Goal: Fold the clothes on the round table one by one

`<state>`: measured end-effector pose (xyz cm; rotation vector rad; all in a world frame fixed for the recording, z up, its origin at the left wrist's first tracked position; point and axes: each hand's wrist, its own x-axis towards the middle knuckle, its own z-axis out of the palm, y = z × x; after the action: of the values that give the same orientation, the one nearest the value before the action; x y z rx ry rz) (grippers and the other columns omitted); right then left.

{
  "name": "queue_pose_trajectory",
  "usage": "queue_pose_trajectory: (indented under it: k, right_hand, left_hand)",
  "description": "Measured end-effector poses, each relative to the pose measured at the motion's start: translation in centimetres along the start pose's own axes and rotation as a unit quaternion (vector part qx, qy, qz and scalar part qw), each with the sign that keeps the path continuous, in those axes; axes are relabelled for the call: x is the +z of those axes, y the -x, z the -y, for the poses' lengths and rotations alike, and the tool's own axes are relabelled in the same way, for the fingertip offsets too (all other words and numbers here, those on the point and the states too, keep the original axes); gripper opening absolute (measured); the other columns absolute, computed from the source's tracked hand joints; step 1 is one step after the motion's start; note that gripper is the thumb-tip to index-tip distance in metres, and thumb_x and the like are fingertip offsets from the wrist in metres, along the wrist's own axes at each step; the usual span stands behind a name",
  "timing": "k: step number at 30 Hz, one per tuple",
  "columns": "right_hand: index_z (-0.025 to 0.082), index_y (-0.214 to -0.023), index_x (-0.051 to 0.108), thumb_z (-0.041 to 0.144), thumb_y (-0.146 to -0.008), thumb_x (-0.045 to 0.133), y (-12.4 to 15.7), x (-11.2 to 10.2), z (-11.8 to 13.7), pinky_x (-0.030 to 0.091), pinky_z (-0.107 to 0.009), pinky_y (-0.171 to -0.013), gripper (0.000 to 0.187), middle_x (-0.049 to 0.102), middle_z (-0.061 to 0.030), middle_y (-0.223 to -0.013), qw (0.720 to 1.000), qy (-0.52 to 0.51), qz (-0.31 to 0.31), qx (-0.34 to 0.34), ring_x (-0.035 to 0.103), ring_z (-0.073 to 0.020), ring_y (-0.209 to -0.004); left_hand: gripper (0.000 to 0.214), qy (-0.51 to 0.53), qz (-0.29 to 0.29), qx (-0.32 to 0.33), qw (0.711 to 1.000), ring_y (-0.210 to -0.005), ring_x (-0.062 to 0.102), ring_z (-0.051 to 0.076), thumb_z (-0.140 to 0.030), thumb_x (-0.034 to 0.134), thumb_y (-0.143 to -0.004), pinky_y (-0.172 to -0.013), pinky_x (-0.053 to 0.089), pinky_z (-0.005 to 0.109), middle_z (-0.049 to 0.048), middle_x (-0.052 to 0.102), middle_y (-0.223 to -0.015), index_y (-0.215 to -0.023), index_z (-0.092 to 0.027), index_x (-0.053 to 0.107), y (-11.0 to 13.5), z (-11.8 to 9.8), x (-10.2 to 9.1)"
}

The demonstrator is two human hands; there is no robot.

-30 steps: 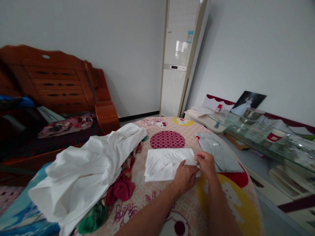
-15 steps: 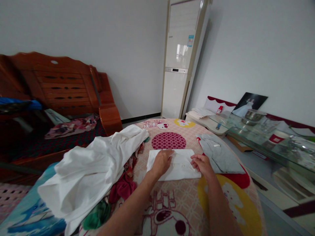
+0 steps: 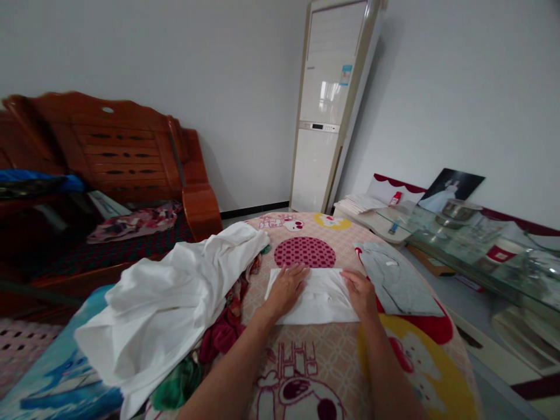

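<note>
A folded white garment (image 3: pixel 321 297) lies flat on the patterned bedspread (image 3: pixel 332 361). My left hand (image 3: pixel 285 287) rests flat on its left half, fingers stretched out. On the garment's right edge lies my right hand (image 3: pixel 361 290), palm down with its fingers spread. Neither hand holds anything. A folded grey garment (image 3: pixel 396 280) lies just to the right of my right hand.
A heap of white cloth (image 3: pixel 175 297) with red (image 3: pixel 221 338) and green (image 3: pixel 175 388) pieces under it lies to the left. A wooden bench (image 3: pixel 118 151) stands behind it. A tall air conditioner (image 3: pixel 326 111) is in the corner, and a glass table (image 3: pixel 472 239) stands to the right.
My left hand moved from beside the right hand to the garment's left half, and the garment went from rumpled to flat. Both hands now lie open on it.
</note>
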<state>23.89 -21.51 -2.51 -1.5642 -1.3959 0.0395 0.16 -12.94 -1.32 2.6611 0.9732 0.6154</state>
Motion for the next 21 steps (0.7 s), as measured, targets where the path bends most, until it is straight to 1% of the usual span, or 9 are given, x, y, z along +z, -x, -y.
queue_pose_trajectory:
  k: [3,7,10,12,14,16,17,19,21]
  right_hand:
    - [0.019,-0.103,0.071,0.027,-0.086,0.037,0.1,1.4,-1.0,0.046,-0.039,-0.101,0.039,0.068,-0.0110,-0.115,0.999,0.014,0.030,-0.038,0.060,-0.0222,-0.110]
    - [0.018,-0.116,0.067,0.018,-0.083,0.038,1.2,3.1,-3.0,0.042,-0.043,-0.106,0.044,0.062,-0.0114,-0.126,0.994,0.038,0.082,-0.062,0.055,-0.0221,-0.120]
    - [0.018,-0.119,0.066,0.013,-0.081,0.037,1.9,3.7,-3.5,0.039,-0.043,-0.108,0.047,0.060,-0.0108,-0.129,0.992,0.056,0.088,-0.074,0.053,-0.0216,-0.123]
    - [0.017,-0.117,0.067,0.014,-0.082,0.037,1.9,3.4,-3.4,0.040,-0.043,-0.107,0.046,0.061,-0.0121,-0.128,0.993,0.058,0.079,-0.073,0.054,-0.0220,-0.121]
    - [0.016,-0.114,0.068,0.019,-0.084,0.038,1.6,2.8,-3.1,0.043,-0.041,-0.105,0.042,0.063,-0.0135,-0.124,0.995,0.057,0.049,-0.059,0.057,-0.0227,-0.117]
    - [0.015,-0.112,0.068,0.025,-0.087,0.039,1.1,1.9,-3.1,0.044,-0.040,-0.102,0.040,0.065,-0.0143,-0.120,0.997,0.069,0.002,-0.032,0.059,-0.0233,-0.113]
    - [0.015,-0.111,0.068,0.027,-0.088,0.038,0.7,1.5,-3.3,0.045,-0.040,-0.100,0.040,0.066,-0.0142,-0.118,0.996,0.088,-0.016,-0.013,0.060,-0.0233,-0.111]
    - [0.014,-0.108,0.068,0.026,-0.089,0.035,-0.2,1.1,-3.7,0.046,-0.038,-0.097,0.040,0.068,-0.0142,-0.113,0.989,0.141,-0.024,0.030,0.061,-0.0233,-0.107]
    - [0.013,-0.103,0.069,0.022,-0.087,0.034,-1.2,1.3,-4.2,0.046,-0.036,-0.092,0.039,0.069,-0.0145,-0.107,0.981,0.186,-0.007,0.059,0.063,-0.0231,-0.101]
  left_hand:
    - [0.042,-0.010,0.009,-0.001,1.000,-0.134,0.042,0.021,-0.025,0.040,-0.095,-0.115,0.025,0.048,0.0077,0.050,-0.142,-0.136,-0.023,0.049,0.1,0.3,0.3]
    - [0.042,-0.035,0.027,0.016,0.999,-0.136,0.038,0.024,-0.027,0.039,-0.095,-0.114,0.026,0.051,0.0064,0.047,-0.145,-0.136,-0.025,0.048,0.6,0.5,0.7]
    - [0.042,-0.025,0.028,0.015,0.999,-0.137,0.037,0.023,-0.028,0.039,-0.095,-0.114,0.026,0.051,0.0058,0.047,-0.145,-0.136,-0.025,0.048,0.6,0.6,0.8]
    - [0.042,0.009,0.007,0.004,1.000,-0.134,0.041,0.021,-0.029,0.039,-0.095,-0.113,0.029,0.047,0.0059,0.049,-0.143,-0.135,-0.024,0.049,0.5,1.1,0.7]
    - [0.040,0.053,-0.049,-0.032,0.997,-0.128,0.049,0.018,-0.028,0.039,-0.095,-0.110,0.036,0.041,0.0050,0.055,-0.137,-0.133,-0.023,0.052,0.3,2.0,0.3]
    - [0.038,0.080,-0.115,-0.092,0.986,-0.119,0.057,0.017,-0.025,0.038,-0.094,-0.105,0.042,0.035,0.0041,0.062,-0.129,-0.126,-0.023,0.058,0.2,3.3,-0.3]
    - [0.036,0.084,-0.137,-0.123,0.979,-0.115,0.060,0.018,-0.024,0.038,-0.094,-0.103,0.044,0.034,0.0040,0.065,-0.124,-0.121,-0.023,0.061,0.1,4.0,-0.6]
    - [0.033,0.079,-0.142,-0.176,0.971,-0.108,0.063,0.018,-0.021,0.040,-0.092,-0.099,0.046,0.032,0.0050,0.069,-0.117,-0.113,-0.021,0.066,0.1,5.4,-1.0]
    - [0.030,0.065,-0.121,-0.207,0.969,-0.104,0.064,0.018,-0.018,0.043,-0.090,-0.097,0.046,0.031,0.0064,0.071,-0.111,-0.106,-0.018,0.068,0.1,6.4,-1.1]
